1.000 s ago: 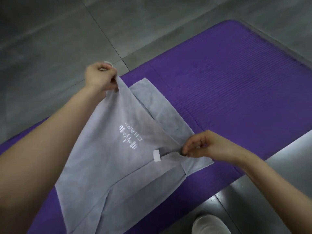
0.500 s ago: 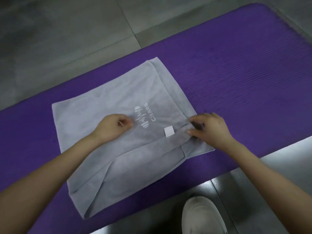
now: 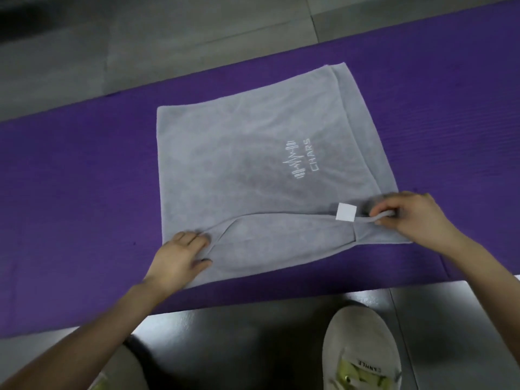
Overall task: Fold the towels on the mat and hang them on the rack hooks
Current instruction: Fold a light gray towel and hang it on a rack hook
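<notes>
1 gray towel (image 3: pixel 253 164) lies flat on a purple mat (image 3: pixel 70 178), close to the mat's near edge, folded into a rough square. A narrower flap of it is turned over along the side nearest the person. White stitched lettering (image 3: pixel 301 159) reading CHARS shows on the upper layer. A small white label (image 3: pixel 346 211) sits at the flap's edge, toward the towel's near right corner.

The left hand (image 3: pixel 177 260) rests on the towel's near left corner, fingers fairly straight and thumb spread, lying on the cloth without gripping it. Half a second ago this hand was in the middle of the towel, beside the lettering.

The right hand (image 3: pixel 413 218) is at the near right corner, fingers curled, pinching a thin gray loop (image 3: pixel 374 219) just beside the label. Half a second ago its fingers lay flatter on that same edge.

1 second ago both hands held the towel up off the mat; now it is spread out on it.

Gray floor tiles (image 3: pixel 168 38) lie beyond the mat's far edge. A pale shoe (image 3: pixel 360 342) stands on the floor just off the near edge.
</notes>
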